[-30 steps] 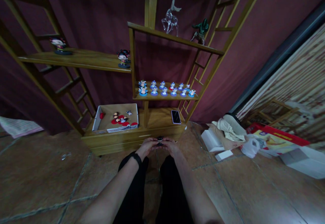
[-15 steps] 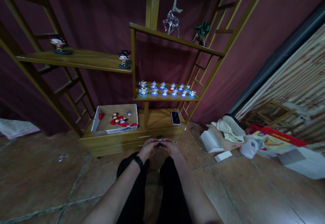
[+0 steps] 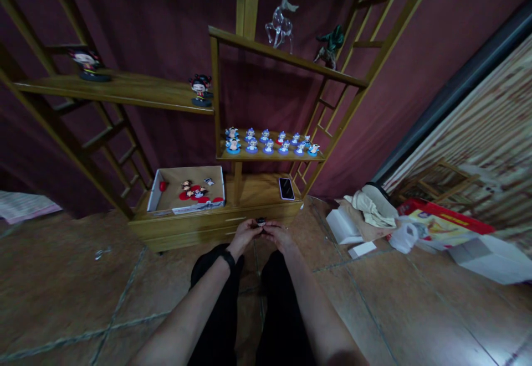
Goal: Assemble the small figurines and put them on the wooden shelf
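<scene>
1. Both our hands grasp one thing: the fingertips of our left hand (image 3: 243, 236) and our right hand (image 3: 279, 236) close from either side on a small figurine with a black top and pale front (image 3: 260, 221).
2. We have this figurine in front of the low yellow-brown wooden cabinet (image 3: 178, 230), beyond our black-clad knees. Our fingers cover its lower part, so we cannot tell the base.
3. Around our left wrist sits a black band (image 3: 228, 261).
4. On the cabinet's left side we see an open, shallow, white-sided cardboard box (image 3: 174, 178). Inside lie a cluster of small dark-haired figurines among flat red pieces, a small black-and-white piece (image 3: 208, 181) and a red lump (image 3: 163, 186) near the left wall.
5. To the right, on the same top, lies a dark-screened phone with a pale purple edge (image 3: 286, 188).
6. Above it, a wooden middle shelf (image 3: 270, 157) bears two rows of small blue, purple and white figurines (image 3: 268, 146), standing upright.
7. Higher on our left, two larger black-haired figurines with dark round bases stand well apart; higher on our right, a clear deer statue (image 3: 280, 25) stands near a dark green statue (image 3: 330, 47).
8. On the tiled floor to our right we see white boxes, cream cloth (image 3: 369, 211) and a white plastic bag (image 3: 403, 237).
</scene>
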A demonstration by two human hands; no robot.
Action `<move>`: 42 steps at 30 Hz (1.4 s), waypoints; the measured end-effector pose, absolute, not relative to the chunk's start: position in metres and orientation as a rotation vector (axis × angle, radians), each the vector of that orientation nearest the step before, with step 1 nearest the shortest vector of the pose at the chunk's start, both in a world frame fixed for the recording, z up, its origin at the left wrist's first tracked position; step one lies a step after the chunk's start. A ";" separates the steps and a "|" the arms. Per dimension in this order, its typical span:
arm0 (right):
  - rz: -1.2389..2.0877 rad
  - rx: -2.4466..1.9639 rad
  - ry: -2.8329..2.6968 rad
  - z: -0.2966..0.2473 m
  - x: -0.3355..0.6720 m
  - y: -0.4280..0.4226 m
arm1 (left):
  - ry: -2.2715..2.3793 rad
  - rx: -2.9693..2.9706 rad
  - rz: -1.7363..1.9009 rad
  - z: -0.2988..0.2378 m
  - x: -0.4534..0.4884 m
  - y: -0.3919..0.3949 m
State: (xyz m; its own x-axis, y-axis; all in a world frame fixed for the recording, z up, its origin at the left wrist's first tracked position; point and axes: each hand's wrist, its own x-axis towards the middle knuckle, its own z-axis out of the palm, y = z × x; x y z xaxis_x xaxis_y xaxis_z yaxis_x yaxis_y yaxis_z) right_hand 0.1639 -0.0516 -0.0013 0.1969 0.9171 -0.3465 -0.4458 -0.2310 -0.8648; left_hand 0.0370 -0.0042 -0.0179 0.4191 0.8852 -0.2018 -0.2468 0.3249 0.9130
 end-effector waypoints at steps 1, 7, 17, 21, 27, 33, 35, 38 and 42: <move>1.378 -1.210 -0.525 -0.001 0.164 -0.052 | 0.825 0.957 0.861 -0.017 0.037 -0.004; 1.384 -1.233 -0.484 -0.003 0.165 -0.049 | 0.867 0.992 0.854 -0.016 0.039 -0.003; 1.436 -1.259 -0.469 -0.003 0.169 -0.046 | 0.874 1.069 0.886 -0.024 0.040 0.001; 1.451 -1.293 -0.473 -0.004 0.169 -0.045 | 0.889 1.104 0.880 -0.030 0.040 0.004; 1.473 -1.248 -0.468 -0.005 0.169 -0.045 | 0.871 1.079 0.888 -0.028 0.041 0.004; 1.475 -1.231 -0.454 -0.006 0.170 -0.045 | 0.807 1.052 0.881 -0.016 0.041 -0.002; 1.468 -1.235 -0.445 -0.006 0.170 -0.045 | 0.812 1.062 0.874 -0.013 0.040 -0.003; 1.468 -1.235 -0.451 -0.005 0.170 -0.046 | 0.814 1.069 0.865 -0.013 0.040 -0.003; 1.469 -1.228 -0.459 -0.004 0.170 -0.047 | 0.792 1.069 0.858 -0.015 0.040 -0.002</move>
